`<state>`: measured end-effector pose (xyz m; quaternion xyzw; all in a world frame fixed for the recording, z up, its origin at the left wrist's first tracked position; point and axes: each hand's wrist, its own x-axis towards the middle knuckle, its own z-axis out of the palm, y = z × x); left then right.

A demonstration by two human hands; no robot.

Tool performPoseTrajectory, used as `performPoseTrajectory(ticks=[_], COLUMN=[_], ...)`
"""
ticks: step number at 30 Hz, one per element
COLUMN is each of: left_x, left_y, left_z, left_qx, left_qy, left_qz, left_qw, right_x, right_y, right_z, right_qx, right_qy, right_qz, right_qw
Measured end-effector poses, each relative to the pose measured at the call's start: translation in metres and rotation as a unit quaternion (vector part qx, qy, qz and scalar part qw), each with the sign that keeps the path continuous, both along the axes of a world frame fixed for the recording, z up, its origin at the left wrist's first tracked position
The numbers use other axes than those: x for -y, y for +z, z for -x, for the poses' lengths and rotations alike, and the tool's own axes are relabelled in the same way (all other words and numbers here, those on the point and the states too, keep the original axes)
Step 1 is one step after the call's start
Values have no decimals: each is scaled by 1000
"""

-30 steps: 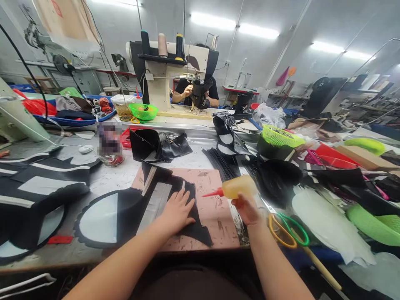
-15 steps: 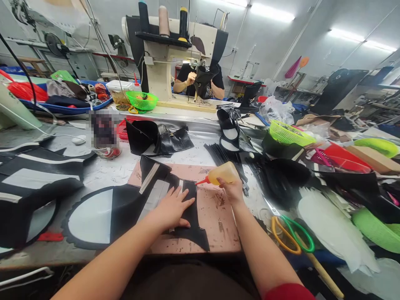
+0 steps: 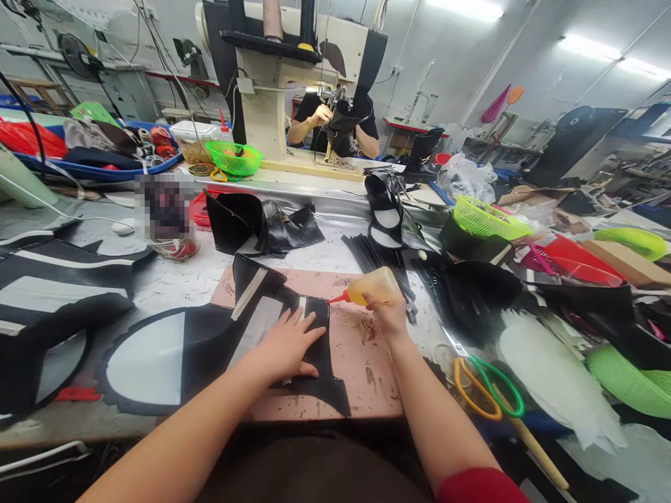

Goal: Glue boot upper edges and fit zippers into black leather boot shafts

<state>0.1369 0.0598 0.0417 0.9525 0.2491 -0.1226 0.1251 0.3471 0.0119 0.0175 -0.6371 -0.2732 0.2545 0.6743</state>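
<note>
- our left hand [image 3: 291,346] lies flat on the black piece [image 3: 321,388], fingers spread and unclenched.
- that piece reaches from six to eight o'clock in our view, partly over a pink board [image 3: 367,349].
- our right hand [image 3: 388,311], at two o'clock from the left, grasps a yellow bottle [image 3: 372,285].
- its red nozzle [image 3: 340,297] points to nine o'clock, at the piece's edge.

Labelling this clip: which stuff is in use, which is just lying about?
In use, it appears:
- black piece, under the left hand
- squeeze bottle, in the right hand, red tip at the piece's edge
- pink board, beneath

Lying about, untouched:
- scissors
- yellow-green basket
- wooden handle
</note>
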Motion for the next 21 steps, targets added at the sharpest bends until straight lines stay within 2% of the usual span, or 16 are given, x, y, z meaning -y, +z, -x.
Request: performPoseTrajectory(ticks=[7,12,17,21], left_x=[1,1,1,1], left_y=[0,-2,1,2], left_z=[1,0,-1,-2], left_qx=[-6,-13,-22,-26], left_qy=[-5,-2,-2,-2], left_qz=[-9,-8,2,1], left_qw=[1000,1000,1000,1000], right_x=[7,18,26,37], right_y=[0,3,5,4], right_z=[-1,0,2,3], right_qx=[-1,-6,-3,-39], right_qy=[0,76,28,101], right_qz=[4,45,13,61], right_qw=[1000,996,1000,992])
